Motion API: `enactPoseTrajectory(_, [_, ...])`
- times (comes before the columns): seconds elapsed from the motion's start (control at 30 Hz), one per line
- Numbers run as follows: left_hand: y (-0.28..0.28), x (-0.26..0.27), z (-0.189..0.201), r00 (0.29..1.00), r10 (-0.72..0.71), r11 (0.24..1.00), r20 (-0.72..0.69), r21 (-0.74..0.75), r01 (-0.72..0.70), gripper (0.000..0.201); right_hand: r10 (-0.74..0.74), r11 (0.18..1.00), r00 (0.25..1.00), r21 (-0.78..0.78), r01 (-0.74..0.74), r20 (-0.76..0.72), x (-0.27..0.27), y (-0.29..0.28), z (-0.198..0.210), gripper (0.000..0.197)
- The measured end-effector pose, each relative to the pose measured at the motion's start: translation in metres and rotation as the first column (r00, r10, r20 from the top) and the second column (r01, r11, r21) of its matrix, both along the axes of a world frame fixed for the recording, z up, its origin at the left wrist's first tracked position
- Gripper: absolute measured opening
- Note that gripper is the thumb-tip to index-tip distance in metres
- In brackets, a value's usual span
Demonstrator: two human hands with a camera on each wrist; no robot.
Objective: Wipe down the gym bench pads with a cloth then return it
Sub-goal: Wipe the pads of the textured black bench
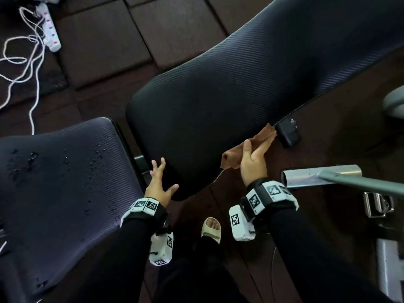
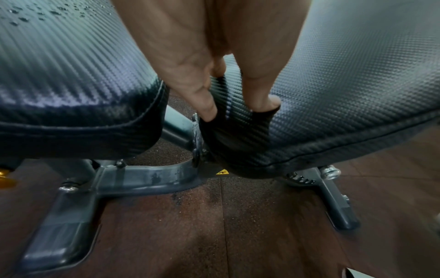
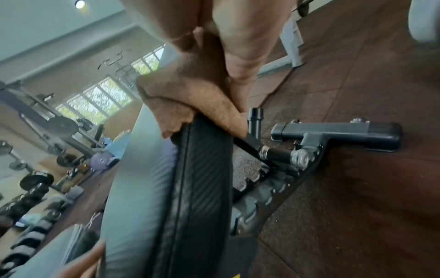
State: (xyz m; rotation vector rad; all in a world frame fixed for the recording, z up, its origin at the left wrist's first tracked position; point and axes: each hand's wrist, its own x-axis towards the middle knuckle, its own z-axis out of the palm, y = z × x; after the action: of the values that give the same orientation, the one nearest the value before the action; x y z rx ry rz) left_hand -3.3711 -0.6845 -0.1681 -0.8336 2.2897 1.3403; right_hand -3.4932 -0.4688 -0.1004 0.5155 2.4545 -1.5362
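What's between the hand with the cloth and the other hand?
The near end of the back pad, seen in the head view: the left hand rests on one corner, and the right hand presses the brown cloth on the opposite edge.

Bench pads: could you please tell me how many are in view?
2: the seat pad at left, wet with droplets, and the back pad at centre, its side under the cloth.
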Motion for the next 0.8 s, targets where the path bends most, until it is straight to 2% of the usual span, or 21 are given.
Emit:
enactPoseTrajectory(0.2, [-0.003,0.002,-0.005,0.999,-0.025,0.998,-0.027,0.052,0.026,0.094,0.007,0.999,1.000,-0.047,-0.006,0.014,0.040,-0.031,-0.026,0.078])
enactPoseTrajectory(0.47, [-0.008,0.009,-0.013,0.991,-0.064,0.996,-0.116,0.061,0.072,0.092,-0.153,0.988,0.988,0.008,0.154,-0.027,0.090,-0.070,-0.061,0.075])
enactPoseTrajectory(0.57, [-0.010,0.012,-0.014,0.988,-0.080,0.994,-0.131,0.070,0.090,0.090,-0.145,0.989,0.988,0.009,0.145,0.048,0.113,-0.089,-0.072,0.085])
enactPoseTrajectory(0.7, [-0.013,0.012,-0.011,0.987,-0.099,0.987,-0.130,0.109,0.114,0.087,-0.119,0.992,0.972,0.075,0.105,0.203,0.137,-0.109,-0.088,0.083])
enactPoseTrajectory(0.8, [-0.018,0.013,-0.005,0.984,-0.149,0.981,-0.096,0.110,0.159,0.085,-0.159,0.982,0.968,0.132,0.135,0.195,0.141,-0.117,-0.084,0.083])
